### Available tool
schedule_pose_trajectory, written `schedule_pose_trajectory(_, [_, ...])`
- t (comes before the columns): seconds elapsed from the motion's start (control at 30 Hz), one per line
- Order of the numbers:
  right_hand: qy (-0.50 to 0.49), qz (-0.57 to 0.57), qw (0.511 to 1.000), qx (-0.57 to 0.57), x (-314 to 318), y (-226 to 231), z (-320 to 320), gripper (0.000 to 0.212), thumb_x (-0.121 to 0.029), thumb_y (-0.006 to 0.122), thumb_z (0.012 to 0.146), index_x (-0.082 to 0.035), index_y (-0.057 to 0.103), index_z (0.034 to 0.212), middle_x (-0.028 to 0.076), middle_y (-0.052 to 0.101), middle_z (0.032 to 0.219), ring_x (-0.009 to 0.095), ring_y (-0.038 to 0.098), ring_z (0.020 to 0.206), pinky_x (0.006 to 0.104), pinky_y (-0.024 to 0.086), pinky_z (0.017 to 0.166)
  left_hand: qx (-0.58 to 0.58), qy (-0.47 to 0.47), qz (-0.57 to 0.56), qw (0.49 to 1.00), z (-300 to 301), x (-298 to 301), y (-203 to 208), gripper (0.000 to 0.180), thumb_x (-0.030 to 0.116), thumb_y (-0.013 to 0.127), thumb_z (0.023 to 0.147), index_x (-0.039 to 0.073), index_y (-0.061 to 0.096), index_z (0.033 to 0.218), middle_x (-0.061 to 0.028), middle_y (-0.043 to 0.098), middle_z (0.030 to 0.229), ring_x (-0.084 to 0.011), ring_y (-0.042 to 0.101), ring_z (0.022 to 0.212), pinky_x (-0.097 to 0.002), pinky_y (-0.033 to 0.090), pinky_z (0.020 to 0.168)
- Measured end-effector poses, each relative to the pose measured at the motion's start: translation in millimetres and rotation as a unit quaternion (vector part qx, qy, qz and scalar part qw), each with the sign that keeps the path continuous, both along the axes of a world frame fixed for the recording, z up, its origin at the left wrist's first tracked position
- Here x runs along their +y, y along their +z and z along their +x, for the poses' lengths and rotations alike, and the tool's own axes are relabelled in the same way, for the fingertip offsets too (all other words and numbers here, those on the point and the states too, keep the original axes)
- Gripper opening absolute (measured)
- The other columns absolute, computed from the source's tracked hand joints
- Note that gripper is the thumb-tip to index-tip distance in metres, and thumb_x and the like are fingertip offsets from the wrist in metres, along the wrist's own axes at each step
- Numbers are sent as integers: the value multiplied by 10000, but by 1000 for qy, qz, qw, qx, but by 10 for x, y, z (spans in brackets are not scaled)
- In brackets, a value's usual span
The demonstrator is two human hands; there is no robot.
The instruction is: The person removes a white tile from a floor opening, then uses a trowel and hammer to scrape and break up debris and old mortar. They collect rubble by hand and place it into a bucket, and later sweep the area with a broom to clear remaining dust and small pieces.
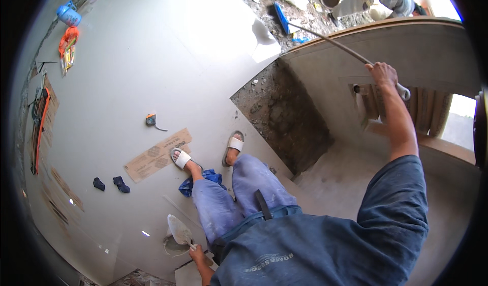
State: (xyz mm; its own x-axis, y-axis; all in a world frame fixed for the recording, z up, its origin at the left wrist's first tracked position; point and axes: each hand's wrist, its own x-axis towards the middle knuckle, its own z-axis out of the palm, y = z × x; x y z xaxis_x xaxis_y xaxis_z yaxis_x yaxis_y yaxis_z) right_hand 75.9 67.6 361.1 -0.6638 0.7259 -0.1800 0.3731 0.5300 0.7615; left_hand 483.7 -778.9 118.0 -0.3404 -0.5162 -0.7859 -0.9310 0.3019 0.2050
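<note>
My right hand (384, 75) reaches far out to the right, its fingers wrapped round the upper part of a long grey pole. This pole ends in a long blue head, like a broom (333, 42), over rubble at the far edge of the tiles. Low by my left hip, my left hand (199, 255) grips the handle of a trowel (179, 230). The trowel's pale, dusty blade points away from me, above a round grey object, partly hidden, on the floor.
Large grey tiles (168, 67) cover the floor, bordering a bare dirt strip (284, 113). A tape measure (151, 120), cardboard (152, 160), dark socks or gloves (121, 185) and an orange-black tile cutter (40, 128) lie left. A low wall (335, 77) stands right; a blue jug (68, 15) stands far left.
</note>
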Motion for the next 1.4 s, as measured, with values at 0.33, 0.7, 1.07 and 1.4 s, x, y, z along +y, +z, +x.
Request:
schedule_pose_trajectory(0.33, [-70,-142,981,114,-1210,-199,992,727,-721,379,873,-67,694,913,221,684,898,416,654,875,500,511,764,-16,-30,46,998,-532,-352,-54,184,97,620,742,-26,605,878,-117,639,799,-221,600,687,-365,492,654])
schedule_pose_trajectory(0.7, [-101,-240,958,120,-2119,-1425,1249,665,-603,373,942,-3,659,967,259,634,1071,439,582,1028,522,449,868,28,22,19,999,-859,-768,60,198,178,650,782,15,642,894,-82,648,766,-206,606,713,-348,482,679])
schedule_pose_trajectory(1.07, [35,-533,845,24,-4744,-2032,1069,461,-509,603,868,-54,635,797,201,629,755,357,626,712,443,485,651,52,152,49,986,-900,-540,100,248,204,650,818,-6,629,948,-118,654,819,-235,654,659,-341,509,623])
schedule_pose_trajectory(1.4, [310,-677,635,-208,-7876,-4986,-72,144,-227,624,817,-141,738,820,42,727,878,209,700,857,365,552,730,17,336,14,942,-1097,-434,63,217,217,622,799,37,567,908,-108,637,811,-183,544,487,-307,465,450])
